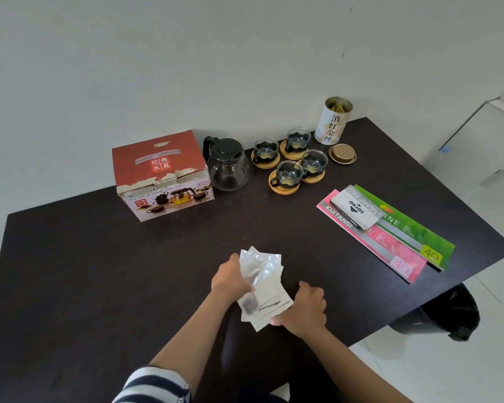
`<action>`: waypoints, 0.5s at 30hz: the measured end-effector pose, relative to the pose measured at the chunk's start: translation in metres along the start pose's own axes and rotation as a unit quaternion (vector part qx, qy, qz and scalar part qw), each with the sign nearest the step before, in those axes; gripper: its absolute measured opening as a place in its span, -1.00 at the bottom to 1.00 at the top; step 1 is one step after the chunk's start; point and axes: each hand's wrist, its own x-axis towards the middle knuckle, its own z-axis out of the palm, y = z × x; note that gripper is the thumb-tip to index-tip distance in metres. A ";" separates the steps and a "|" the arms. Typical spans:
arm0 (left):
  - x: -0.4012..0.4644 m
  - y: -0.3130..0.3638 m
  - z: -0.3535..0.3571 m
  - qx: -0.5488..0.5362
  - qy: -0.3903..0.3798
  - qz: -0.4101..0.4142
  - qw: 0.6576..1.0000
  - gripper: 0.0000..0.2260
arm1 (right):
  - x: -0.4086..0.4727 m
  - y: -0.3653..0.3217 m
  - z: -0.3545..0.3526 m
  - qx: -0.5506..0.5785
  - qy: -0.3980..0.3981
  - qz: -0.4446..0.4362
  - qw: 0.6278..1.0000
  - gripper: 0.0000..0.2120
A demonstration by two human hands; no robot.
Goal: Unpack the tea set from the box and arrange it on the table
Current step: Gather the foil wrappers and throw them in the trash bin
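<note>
Nearest the lens, striped navy-and-white sleeve (pixel 154 385) on the left forearm; left hand (pixel 230 279) curled round a fanned stack of flat, shiny silver foil sachets (pixel 262 286), right hand (pixel 304 311) gripping the same stack at its lower corner, just above the dark, matte wooden table (pixel 70 286). Far left at the back, worn red-and-white cardboard box (pixel 162 175) with torn edges, closed, printed with a tea set picture. Just beside it, rounded clear glass teapot (pixel 229 164) with black plastic lid and handle, upright. Next along, four small glass cups (pixel 290 161) in black holders, each on a round pale wooden coaster, clustered close together. Behind those by the wall, cylindrical white tea tin (pixel 333 122), open, with Chinese lettering; round gold metal lid (pixel 342 153) lying flat near its base. Right side, white rectangular stamp pad box (pixel 354 209) resting on a pink receipt book (pixel 390 248) and a green receipt book (pixel 413 228), glossy, overlapping. Beyond the table's right edge, black bin (pixel 448 312) on white tiled floor.
</note>
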 end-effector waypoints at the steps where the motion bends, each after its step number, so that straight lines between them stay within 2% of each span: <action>1: 0.000 0.001 0.000 0.002 -0.002 -0.003 1.000 -0.48 | -0.004 -0.002 0.002 0.004 0.002 0.005 1.000 -0.07; 6: -0.003 0.003 0.002 0.000 -0.016 -0.014 1.000 -0.49 | -0.006 -0.024 0.022 0.048 0.045 0.018 0.998 -0.37; 9: -0.005 0.001 0.003 -0.004 -0.019 -0.013 1.000 -0.55 | 0.005 -0.034 0.022 0.086 0.006 0.038 0.996 -0.61; 11: -0.005 -0.001 0.003 -0.012 -0.020 -0.012 1.000 -0.61 | 0.010 -0.036 0.023 0.086 -0.014 0.039 0.995 -0.67; 15: -0.006 -0.003 0.005 -0.020 -0.015 -0.010 1.000 -0.68 | 0.016 -0.029 0.027 0.156 -0.001 -0.025 0.988 -0.81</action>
